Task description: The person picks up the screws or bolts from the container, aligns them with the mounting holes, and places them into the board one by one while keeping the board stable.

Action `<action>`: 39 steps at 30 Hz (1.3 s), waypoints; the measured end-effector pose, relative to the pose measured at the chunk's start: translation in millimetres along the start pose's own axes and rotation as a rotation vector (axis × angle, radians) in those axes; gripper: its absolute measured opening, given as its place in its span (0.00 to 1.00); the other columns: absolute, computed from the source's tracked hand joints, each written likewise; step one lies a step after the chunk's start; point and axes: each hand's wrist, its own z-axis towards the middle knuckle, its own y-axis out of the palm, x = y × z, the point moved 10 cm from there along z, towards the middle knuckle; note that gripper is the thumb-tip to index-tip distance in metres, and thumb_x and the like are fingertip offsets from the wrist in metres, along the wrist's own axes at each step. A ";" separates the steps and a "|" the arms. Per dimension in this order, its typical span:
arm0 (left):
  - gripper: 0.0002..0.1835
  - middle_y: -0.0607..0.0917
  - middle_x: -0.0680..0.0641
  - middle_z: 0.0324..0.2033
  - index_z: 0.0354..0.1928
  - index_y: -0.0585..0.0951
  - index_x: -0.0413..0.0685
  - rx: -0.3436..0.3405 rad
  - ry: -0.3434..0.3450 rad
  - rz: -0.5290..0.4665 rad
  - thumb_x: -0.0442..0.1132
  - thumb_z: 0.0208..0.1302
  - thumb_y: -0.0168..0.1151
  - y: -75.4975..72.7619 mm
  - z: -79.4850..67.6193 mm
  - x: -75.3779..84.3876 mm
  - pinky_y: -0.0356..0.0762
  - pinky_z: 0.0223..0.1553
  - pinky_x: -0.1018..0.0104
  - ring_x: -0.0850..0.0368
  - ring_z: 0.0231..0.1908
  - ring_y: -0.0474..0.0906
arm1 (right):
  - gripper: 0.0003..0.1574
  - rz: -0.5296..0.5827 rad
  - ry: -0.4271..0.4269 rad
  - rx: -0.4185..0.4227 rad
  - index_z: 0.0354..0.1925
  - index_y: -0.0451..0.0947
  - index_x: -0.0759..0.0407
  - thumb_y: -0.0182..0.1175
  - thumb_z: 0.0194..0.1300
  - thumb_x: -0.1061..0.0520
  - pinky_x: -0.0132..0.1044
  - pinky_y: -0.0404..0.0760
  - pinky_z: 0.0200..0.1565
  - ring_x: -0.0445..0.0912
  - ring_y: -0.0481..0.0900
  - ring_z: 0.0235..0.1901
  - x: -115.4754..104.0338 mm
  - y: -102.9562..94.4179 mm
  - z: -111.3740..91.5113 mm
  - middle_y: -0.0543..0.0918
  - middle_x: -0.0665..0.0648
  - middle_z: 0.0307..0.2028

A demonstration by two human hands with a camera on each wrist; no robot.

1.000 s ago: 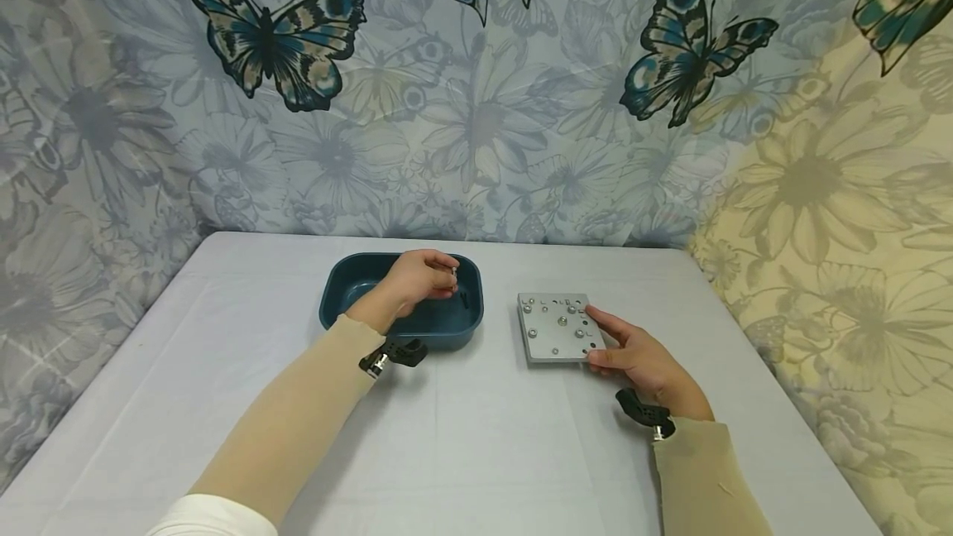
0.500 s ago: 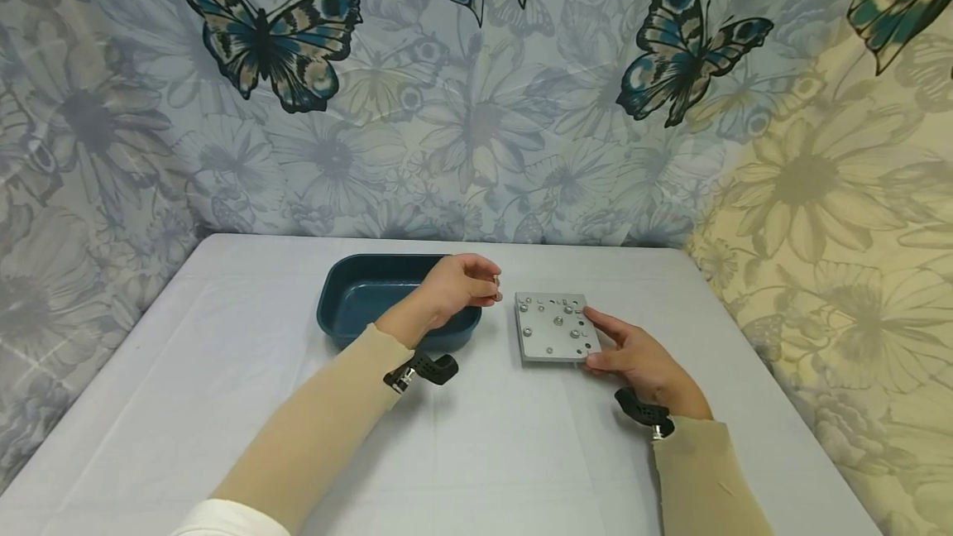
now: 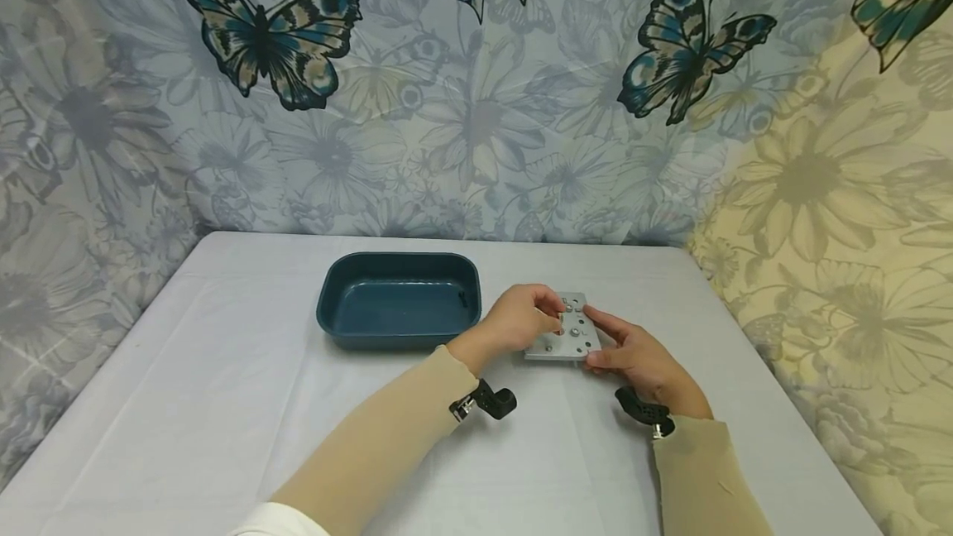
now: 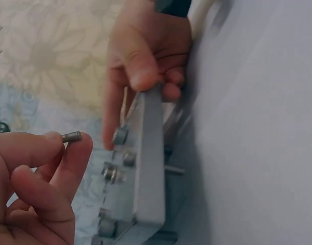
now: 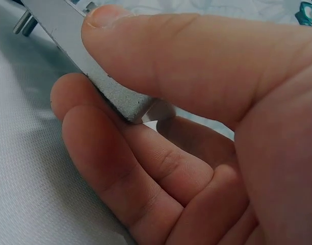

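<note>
My left hand (image 3: 519, 321) pinches a small threaded screw (image 4: 72, 136) between thumb and finger, close to the upper face of a metal plate (image 3: 573, 346). Its threaded end sticks out past the fingertips in the left wrist view. My right hand (image 3: 640, 362) grips the plate's right edge, thumb at the near corner and fingers along the far side and underneath. Several screw heads (image 4: 113, 173) stand on the plate's face among round holes. Threaded ends (image 5: 24, 23) of screws poke out below it. In the head view my left fingers hide the plate's left part.
A dark teal rectangular tray (image 3: 398, 341) stands left of the plate on the white-covered table (image 3: 186, 404). A small dark item (image 3: 463, 299) lies inside it at the right. Butterfly-patterned cloth (image 3: 484, 131) rises behind the table.
My left hand has moved right, from over the tray to the plate, carrying the screw. My right hand and the plate have stayed nearly in place.
</note>
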 end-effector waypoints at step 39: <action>0.09 0.84 0.60 0.38 0.46 0.87 0.50 -0.018 0.148 0.136 0.35 0.65 0.68 31.3 1.3 16.4 0.77 0.35 0.73 0.66 0.37 0.79 | 0.56 -0.048 -0.039 -0.009 0.78 0.55 0.54 0.74 0.58 0.61 0.38 0.83 0.44 0.47 0.75 0.54 -5.2 -0.1 -1.4 0.46 0.59 0.77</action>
